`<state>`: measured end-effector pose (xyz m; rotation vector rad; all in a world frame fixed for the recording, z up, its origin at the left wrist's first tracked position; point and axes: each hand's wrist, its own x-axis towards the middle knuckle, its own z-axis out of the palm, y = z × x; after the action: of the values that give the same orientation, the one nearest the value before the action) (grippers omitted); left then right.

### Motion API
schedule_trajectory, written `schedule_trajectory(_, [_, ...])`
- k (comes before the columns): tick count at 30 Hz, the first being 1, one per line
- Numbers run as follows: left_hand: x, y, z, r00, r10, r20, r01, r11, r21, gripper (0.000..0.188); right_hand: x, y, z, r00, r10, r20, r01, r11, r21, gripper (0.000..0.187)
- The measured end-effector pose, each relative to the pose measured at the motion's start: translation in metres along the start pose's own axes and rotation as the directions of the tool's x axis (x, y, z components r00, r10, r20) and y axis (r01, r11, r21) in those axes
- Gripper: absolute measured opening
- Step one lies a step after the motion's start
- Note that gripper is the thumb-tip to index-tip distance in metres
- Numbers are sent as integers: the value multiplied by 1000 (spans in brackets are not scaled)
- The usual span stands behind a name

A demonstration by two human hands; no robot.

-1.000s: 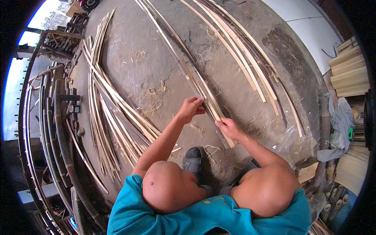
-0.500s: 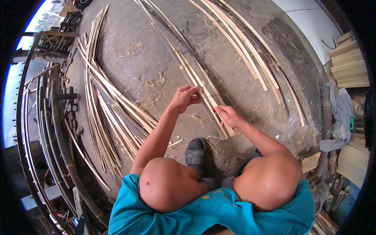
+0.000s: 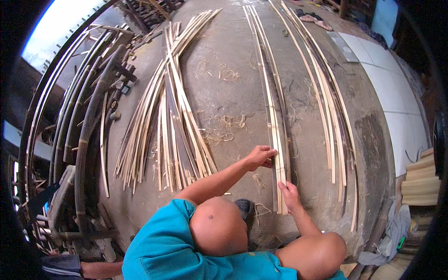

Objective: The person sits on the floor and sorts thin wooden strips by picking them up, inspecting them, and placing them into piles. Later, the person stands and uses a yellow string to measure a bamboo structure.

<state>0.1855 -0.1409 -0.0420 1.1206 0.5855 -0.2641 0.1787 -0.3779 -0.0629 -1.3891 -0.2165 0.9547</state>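
A narrow bundle of long bamboo strips (image 3: 275,135) runs away from me along the floor, pale on some faces and dark on others. My left hand (image 3: 261,157) is closed at its left edge, thumb and fingers pinching there. Nearer to me, my right hand (image 3: 291,196) is closed on the right edge, close to the strips' near ends, with its thumb on top. Part of the fingers of both hands is hidden, so how many strips each one grips cannot be made out.
Loose bamboo strips lie crossed in a large pile (image 3: 175,116) to the left. Another row of strips (image 3: 333,121) lies to the right. Bamboo poles (image 3: 86,126) rest on a rack at far left. Fibre shavings (image 3: 226,122) litter the floor. Someone else's leg (image 3: 100,269) shows at lower left.
The view has turned and tilted up, showing more of the far floor and another person's leg at lower left. Both hands keep hold of the same strips.
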Motion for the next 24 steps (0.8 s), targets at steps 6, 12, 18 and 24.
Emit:
schedule_trajectory(6, [1,2,-66,738,236,-632,-239,967,82,27,9,18,-5,999,42,8,-41,999,-25,23])
schedule_trajectory(12, [-93,121,-177,195,732,-653,-263,680,684,39,7,42,-21,993,92,-68,-93,995,-20,26])
schedule_trajectory(18, [-218,81,-378,63,815,-576,258,544,798,31,2,27,16,988,156,-17,-156,988,12,24])
schedule_trajectory(24, [-308,56,-484,156,732,-663,589,470,658,30,5,33,15,981,179,-79,-182,983,-32,24])
